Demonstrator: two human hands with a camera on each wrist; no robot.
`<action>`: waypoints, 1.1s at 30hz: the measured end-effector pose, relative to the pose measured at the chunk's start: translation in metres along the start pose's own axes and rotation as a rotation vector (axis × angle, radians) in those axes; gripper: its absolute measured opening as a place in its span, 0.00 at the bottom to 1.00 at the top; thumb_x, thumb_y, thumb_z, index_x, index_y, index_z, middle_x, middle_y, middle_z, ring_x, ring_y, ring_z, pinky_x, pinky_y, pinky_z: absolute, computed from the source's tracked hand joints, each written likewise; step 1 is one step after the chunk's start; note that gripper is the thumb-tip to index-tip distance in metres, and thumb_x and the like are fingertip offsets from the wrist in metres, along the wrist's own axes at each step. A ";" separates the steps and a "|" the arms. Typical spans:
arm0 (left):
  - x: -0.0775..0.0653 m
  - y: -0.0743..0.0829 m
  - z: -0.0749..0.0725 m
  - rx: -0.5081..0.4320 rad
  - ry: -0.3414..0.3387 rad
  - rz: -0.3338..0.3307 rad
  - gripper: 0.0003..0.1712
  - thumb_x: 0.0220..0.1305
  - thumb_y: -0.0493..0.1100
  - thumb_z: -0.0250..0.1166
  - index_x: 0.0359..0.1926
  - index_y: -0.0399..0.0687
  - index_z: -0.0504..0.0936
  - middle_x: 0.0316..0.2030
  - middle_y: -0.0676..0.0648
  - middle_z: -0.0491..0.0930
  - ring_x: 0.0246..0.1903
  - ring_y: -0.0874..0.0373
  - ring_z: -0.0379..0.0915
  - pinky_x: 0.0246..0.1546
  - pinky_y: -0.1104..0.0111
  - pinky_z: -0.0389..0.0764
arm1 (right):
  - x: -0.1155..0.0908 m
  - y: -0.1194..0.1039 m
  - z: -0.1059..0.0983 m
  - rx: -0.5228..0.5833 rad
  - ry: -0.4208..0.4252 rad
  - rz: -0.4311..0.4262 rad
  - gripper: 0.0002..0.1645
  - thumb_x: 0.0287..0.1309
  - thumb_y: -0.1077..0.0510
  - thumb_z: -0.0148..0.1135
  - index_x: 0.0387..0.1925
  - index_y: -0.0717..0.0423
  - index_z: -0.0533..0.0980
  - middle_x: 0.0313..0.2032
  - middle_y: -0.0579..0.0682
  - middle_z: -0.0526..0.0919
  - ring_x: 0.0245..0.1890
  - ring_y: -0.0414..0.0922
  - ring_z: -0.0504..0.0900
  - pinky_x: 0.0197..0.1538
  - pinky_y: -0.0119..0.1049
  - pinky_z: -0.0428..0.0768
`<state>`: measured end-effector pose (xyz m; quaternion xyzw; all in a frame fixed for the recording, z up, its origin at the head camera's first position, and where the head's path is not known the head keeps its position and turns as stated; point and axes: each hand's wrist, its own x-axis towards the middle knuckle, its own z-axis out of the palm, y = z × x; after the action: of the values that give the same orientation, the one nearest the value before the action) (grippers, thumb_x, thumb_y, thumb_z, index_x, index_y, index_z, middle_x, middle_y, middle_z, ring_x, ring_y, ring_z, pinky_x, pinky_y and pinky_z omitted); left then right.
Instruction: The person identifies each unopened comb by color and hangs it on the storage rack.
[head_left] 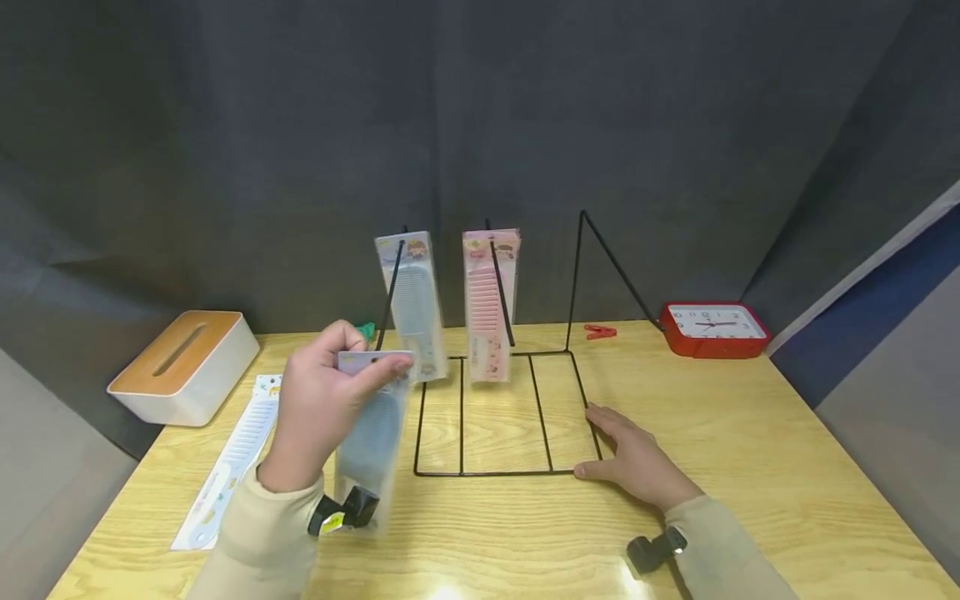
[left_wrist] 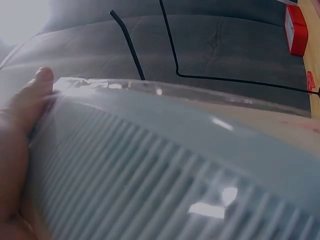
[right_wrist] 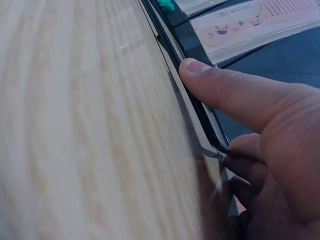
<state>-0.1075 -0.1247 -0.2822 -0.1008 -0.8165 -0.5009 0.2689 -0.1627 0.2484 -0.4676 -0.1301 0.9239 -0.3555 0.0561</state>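
My left hand [head_left: 318, 404] pinches the top card of a packaged blue comb [head_left: 369, 442] between thumb and fingers, left of the black wire rack [head_left: 495, 474]. Its ribbed teeth, under shiny clear plastic, fill most of the left wrist view. On the rack's left hook hangs another packaged blue comb [head_left: 417, 308]; packaged pink combs [head_left: 486, 308] hang from the middle hook. The right hook holds nothing. My right hand [head_left: 637, 458] rests at the rack's front right corner, thumb [right_wrist: 220, 82] touching the front bar and fingers against the side bar.
A light blue comb pack [head_left: 232, 462] lies on the table at left, near a white tissue box [head_left: 198, 387] with a wooden lid. Behind the rack lie a red clip [head_left: 599, 332] and a green item [head_left: 367, 331], partly hidden. A red clock [head_left: 715, 330] stands at back right.
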 end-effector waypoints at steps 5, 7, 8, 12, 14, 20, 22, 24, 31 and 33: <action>0.002 -0.003 0.000 -0.055 -0.030 -0.045 0.29 0.50 0.43 0.81 0.23 0.44 0.64 0.10 0.56 0.66 0.14 0.64 0.63 0.12 0.73 0.62 | 0.000 0.000 0.000 0.000 0.000 -0.006 0.63 0.48 0.36 0.76 0.76 0.60 0.58 0.76 0.58 0.57 0.75 0.63 0.51 0.72 0.65 0.54; 0.004 -0.005 0.000 -0.080 -0.047 -0.046 0.28 0.51 0.43 0.81 0.23 0.44 0.64 0.10 0.56 0.64 0.14 0.64 0.62 0.12 0.72 0.62 | 0.000 0.000 0.000 0.000 0.001 -0.003 0.63 0.48 0.36 0.76 0.76 0.60 0.58 0.76 0.58 0.57 0.75 0.63 0.51 0.72 0.65 0.53; 0.005 -0.006 0.001 -0.083 -0.052 -0.040 0.28 0.51 0.43 0.81 0.24 0.44 0.64 0.10 0.55 0.61 0.14 0.63 0.60 0.12 0.72 0.61 | 0.000 0.000 0.000 0.000 0.002 -0.002 0.63 0.48 0.36 0.76 0.76 0.60 0.58 0.76 0.58 0.57 0.75 0.63 0.51 0.72 0.65 0.53; 0.011 -0.013 0.002 -0.105 -0.079 -0.025 0.29 0.52 0.44 0.80 0.24 0.44 0.63 0.11 0.54 0.64 0.16 0.63 0.60 0.14 0.71 0.60 | -0.001 0.000 0.000 0.000 0.002 0.002 0.63 0.48 0.35 0.76 0.76 0.60 0.58 0.76 0.58 0.57 0.75 0.63 0.51 0.72 0.65 0.53; 0.016 -0.017 0.003 -0.095 -0.083 -0.021 0.29 0.51 0.47 0.80 0.24 0.44 0.63 0.12 0.54 0.63 0.16 0.62 0.58 0.15 0.71 0.60 | -0.001 -0.001 0.000 0.003 0.001 0.004 0.63 0.48 0.35 0.76 0.76 0.59 0.58 0.76 0.58 0.57 0.75 0.63 0.51 0.72 0.66 0.53; 0.037 -0.026 0.012 -0.100 -0.091 -0.072 0.31 0.51 0.52 0.80 0.24 0.45 0.63 0.14 0.55 0.59 0.18 0.61 0.58 0.17 0.69 0.60 | 0.000 -0.001 0.000 0.012 -0.002 0.003 0.63 0.48 0.35 0.76 0.76 0.59 0.58 0.76 0.57 0.57 0.75 0.63 0.51 0.72 0.66 0.53; 0.047 -0.029 0.015 -0.087 -0.091 -0.097 0.31 0.51 0.54 0.80 0.24 0.46 0.64 0.14 0.56 0.58 0.17 0.61 0.59 0.17 0.69 0.60 | -0.001 -0.001 0.000 0.017 -0.005 0.006 0.63 0.48 0.36 0.76 0.76 0.59 0.58 0.76 0.57 0.57 0.75 0.63 0.51 0.72 0.66 0.53; 0.057 -0.032 0.019 -0.067 -0.091 -0.122 0.32 0.52 0.55 0.79 0.24 0.46 0.64 0.15 0.55 0.58 0.18 0.61 0.59 0.17 0.68 0.62 | -0.001 -0.001 0.000 0.021 -0.005 0.008 0.62 0.48 0.37 0.77 0.76 0.59 0.58 0.76 0.57 0.57 0.75 0.63 0.51 0.72 0.66 0.53; 0.098 -0.044 0.030 0.003 -0.070 -0.193 0.33 0.51 0.64 0.77 0.26 0.46 0.67 0.22 0.52 0.67 0.28 0.57 0.68 0.25 0.68 0.72 | -0.001 -0.003 0.000 0.020 -0.006 0.014 0.62 0.48 0.37 0.77 0.76 0.59 0.58 0.76 0.58 0.57 0.75 0.63 0.51 0.72 0.65 0.52; 0.107 -0.046 0.033 0.021 -0.062 -0.193 0.33 0.51 0.65 0.76 0.26 0.46 0.68 0.23 0.52 0.66 0.29 0.56 0.67 0.26 0.66 0.71 | -0.001 -0.003 0.000 0.019 -0.004 0.019 0.62 0.47 0.37 0.77 0.76 0.59 0.58 0.76 0.58 0.57 0.75 0.63 0.51 0.72 0.66 0.51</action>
<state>-0.2283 -0.1289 -0.2708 -0.0342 -0.8356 -0.5124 0.1950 -0.1613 0.2469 -0.4652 -0.1214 0.9215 -0.3635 0.0623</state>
